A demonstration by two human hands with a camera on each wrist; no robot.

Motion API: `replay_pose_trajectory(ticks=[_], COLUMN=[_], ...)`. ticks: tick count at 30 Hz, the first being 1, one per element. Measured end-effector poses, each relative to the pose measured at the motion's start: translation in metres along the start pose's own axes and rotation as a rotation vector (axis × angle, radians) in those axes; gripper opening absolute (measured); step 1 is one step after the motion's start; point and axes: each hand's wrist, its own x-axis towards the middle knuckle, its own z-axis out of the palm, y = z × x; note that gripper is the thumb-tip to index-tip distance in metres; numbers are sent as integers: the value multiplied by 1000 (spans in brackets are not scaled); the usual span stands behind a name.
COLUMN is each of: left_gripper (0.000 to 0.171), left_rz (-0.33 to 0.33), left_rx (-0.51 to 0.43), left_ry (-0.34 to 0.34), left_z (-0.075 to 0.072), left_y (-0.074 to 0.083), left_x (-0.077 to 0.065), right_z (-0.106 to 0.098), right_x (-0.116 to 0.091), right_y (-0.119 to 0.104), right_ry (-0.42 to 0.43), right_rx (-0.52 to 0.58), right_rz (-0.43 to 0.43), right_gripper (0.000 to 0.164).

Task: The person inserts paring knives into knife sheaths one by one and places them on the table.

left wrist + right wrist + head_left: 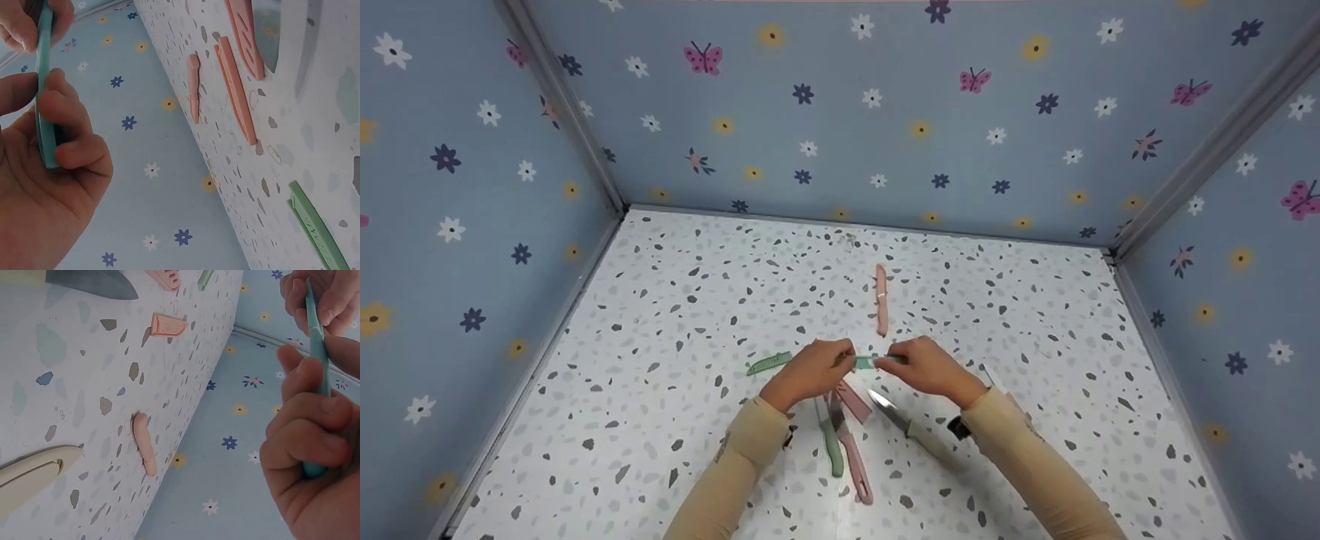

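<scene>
Between my two hands is a teal knife [864, 362] with a teal blade cover [47, 138], held level above the table. My left hand [817, 369] has its fingers and thumb curled round the cover end. Wrapped round the knife's rounded handle [320, 374] are the fingers of my right hand [928, 365]. The blade is hidden. Just below the left hand lie a pink blade cover [855, 403], a green-handled knife [832, 446] and a pink-handled knife [855, 465]. A green blade cover [769, 363] lies left of that hand.
A small pink knife [882, 300] lies beyond the hands. Nearer me, an olive-handled knife [919, 433] points its blade up and left. A cream-coloured tool [42, 469] lies by the right forearm. Patterned walls [870, 112] enclose the speckled table [675, 300] on the back and sides.
</scene>
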Motion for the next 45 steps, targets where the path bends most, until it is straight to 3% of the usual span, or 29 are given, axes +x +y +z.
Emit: replay_pose_trajectory(ticks=[17,23,29,37,45], left_gripper=[18,19,19,18,21], left_rz=[-114,-186,-218,-221,-176], left_rx=[53,55,61,132,145], left_ry=[45,50,52,90,134], left_z=[-18,-25,-28,-29,-32], left_y=[-22,-30,-37,-44,-50], left_x=[-10,-18,-26,-35,-42], right_z=[-14,-18,-20,-22,-24], right_x=[-4,-4,-1,2,11], right_y=[21,29,43,65,79], right_ry=[29,113,202,192,217], right_rx=[2,-40,-144,-105,-130], right_rz=[96,197,318,468,536], right_gripper=[38,32,19,18,21])
